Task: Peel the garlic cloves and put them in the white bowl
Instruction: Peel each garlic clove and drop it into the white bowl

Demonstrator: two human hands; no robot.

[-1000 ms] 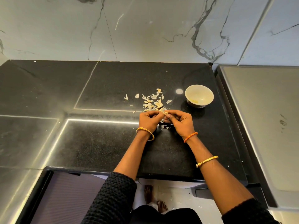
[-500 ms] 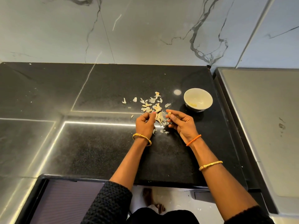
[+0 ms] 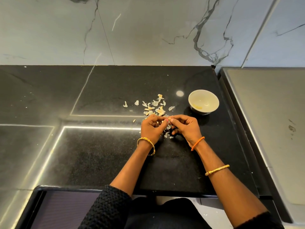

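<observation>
Since your left hand (image 3: 151, 128) and right hand (image 3: 184, 127) pinch one small pale garlic clove (image 3: 165, 121), expect it light, slippery; grip its ends.

Head-worn view, facing down, countertop (image 3: 99, 154) near

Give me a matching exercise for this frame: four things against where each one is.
Things:
1. white bowl
2. garlic skins
3. orange thread band
4. garlic clove

Places:
A. pinched between both hands
B. on the right wrist
C. on the black counter, right of the skins
D. scattered just beyond the hands

Pairs: 1-C, 2-D, 3-B, 4-A
</observation>
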